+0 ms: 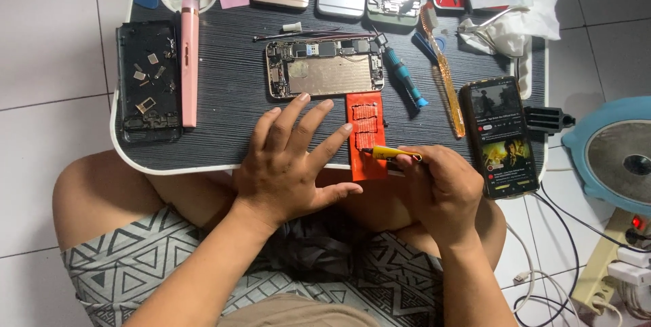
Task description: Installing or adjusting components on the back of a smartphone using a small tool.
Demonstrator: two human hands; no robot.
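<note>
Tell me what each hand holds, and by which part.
Right hand holds a yellow tube by its rear end, nozzle on the orange battery. Left hand holds nothing, resting flat.

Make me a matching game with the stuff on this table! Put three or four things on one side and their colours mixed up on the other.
Things:
1. flat pad under the person's hands
2. long slim tool lying beside the black tray
3. small tool held in the right hand
4. toothbrush

Colours:
A. yellow
B. clear orange
C. red-orange
D. pink

Pairs: 1-C, 2-D, 3-A, 4-B
</note>
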